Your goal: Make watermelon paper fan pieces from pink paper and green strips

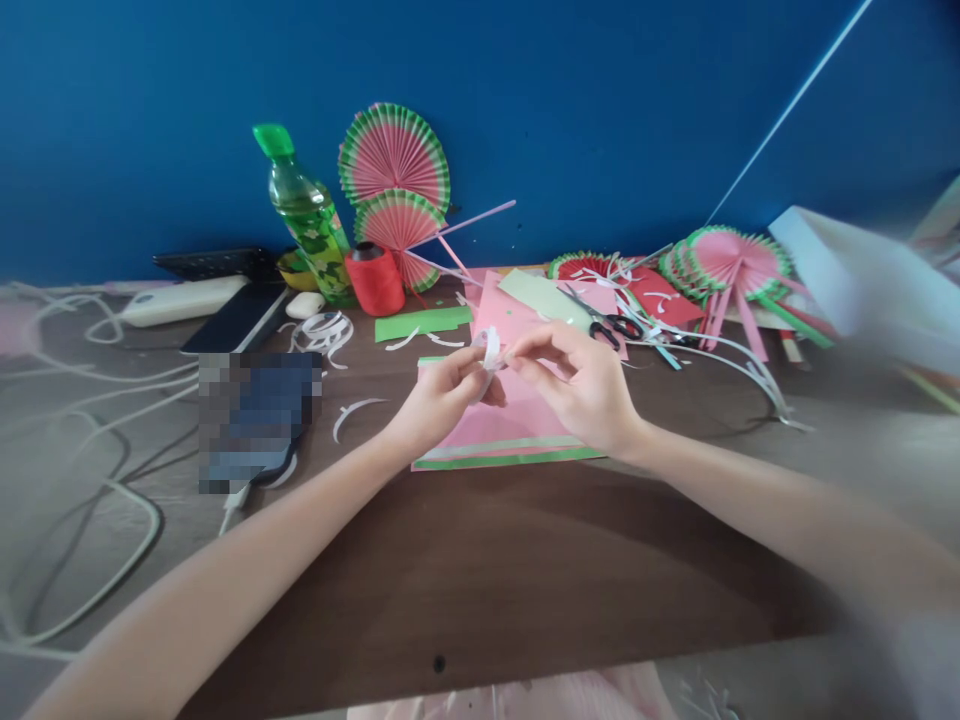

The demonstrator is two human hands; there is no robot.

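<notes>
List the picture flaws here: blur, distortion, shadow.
Head view: outer edges smear, softening the cable at left and the white object at right; head view: the forearms look stretched toward the lower corners, suggesting wide-angle distortion; head view: mosaic blocks hide most of the phone; head view: soft shadow darkens the table; head view: the white strip shows little fine detail.

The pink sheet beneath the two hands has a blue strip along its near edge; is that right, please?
Not quite: in the head view, the strip along the near edge of the pink sheet beneath the left hand and right hand is green.
</notes>
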